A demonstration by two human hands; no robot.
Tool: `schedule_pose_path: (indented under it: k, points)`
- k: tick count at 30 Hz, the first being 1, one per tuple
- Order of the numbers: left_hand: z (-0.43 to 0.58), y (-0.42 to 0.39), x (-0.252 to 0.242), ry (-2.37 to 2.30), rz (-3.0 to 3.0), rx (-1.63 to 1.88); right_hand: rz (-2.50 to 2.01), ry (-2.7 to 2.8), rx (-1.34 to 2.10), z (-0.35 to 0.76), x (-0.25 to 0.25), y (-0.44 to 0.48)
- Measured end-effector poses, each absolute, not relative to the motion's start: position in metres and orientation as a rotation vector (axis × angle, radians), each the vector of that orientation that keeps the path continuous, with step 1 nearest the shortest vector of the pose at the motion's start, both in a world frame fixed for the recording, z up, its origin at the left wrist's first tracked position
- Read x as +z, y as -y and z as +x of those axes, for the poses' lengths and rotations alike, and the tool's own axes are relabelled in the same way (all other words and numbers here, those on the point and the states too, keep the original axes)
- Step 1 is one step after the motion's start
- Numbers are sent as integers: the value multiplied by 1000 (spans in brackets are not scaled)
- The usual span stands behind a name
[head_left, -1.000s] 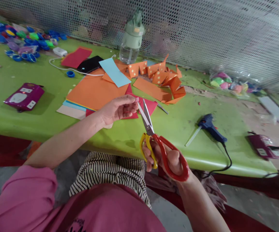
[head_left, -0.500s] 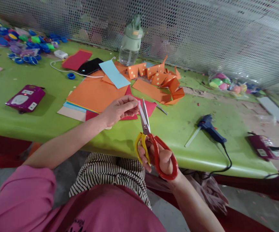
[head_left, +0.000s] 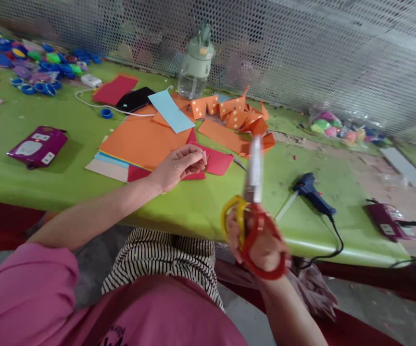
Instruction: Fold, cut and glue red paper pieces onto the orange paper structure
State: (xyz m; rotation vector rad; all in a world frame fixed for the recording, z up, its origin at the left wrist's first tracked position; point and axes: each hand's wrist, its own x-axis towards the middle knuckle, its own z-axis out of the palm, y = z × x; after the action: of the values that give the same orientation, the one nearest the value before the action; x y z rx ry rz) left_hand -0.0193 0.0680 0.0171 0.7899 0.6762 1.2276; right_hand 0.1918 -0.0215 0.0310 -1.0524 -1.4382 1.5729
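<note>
My left hand [head_left: 181, 166] is closed in a pinch around a tiny piece of pink paper [head_left: 204, 154], mostly hidden by the fingers. It hovers over red paper [head_left: 219, 163] and the edge of a stack of orange paper [head_left: 139, 139]. My right hand [head_left: 261, 247] grips scissors [head_left: 254, 180] with one yellow and one red handle. Their blades point away from me and are smeared by motion, to the right of my left hand and apart from the pink paper. A light blue paper strip [head_left: 171, 111] lies across the orange sheets.
Behind the stack sit folded orange paper strips [head_left: 236, 113], a black phone [head_left: 135, 99] and a water bottle [head_left: 195, 62]. A blue glue gun [head_left: 314, 192] lies to the right. Purple power sockets [head_left: 38, 146] stand left, with another [head_left: 388, 218] far right. A mesh panel [head_left: 301, 57] borders the back.
My right hand has swung the scissors to the right, away from the pink paper, and the blades look closer together. My left hand has barely moved and keeps its pinch.
</note>
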Motion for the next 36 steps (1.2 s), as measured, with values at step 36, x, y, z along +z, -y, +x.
schedule_pose_path:
  k: [36]
  points:
    - [-24,-54,26,-989,1747,1077,-1061,1485,1386,165,32,-55]
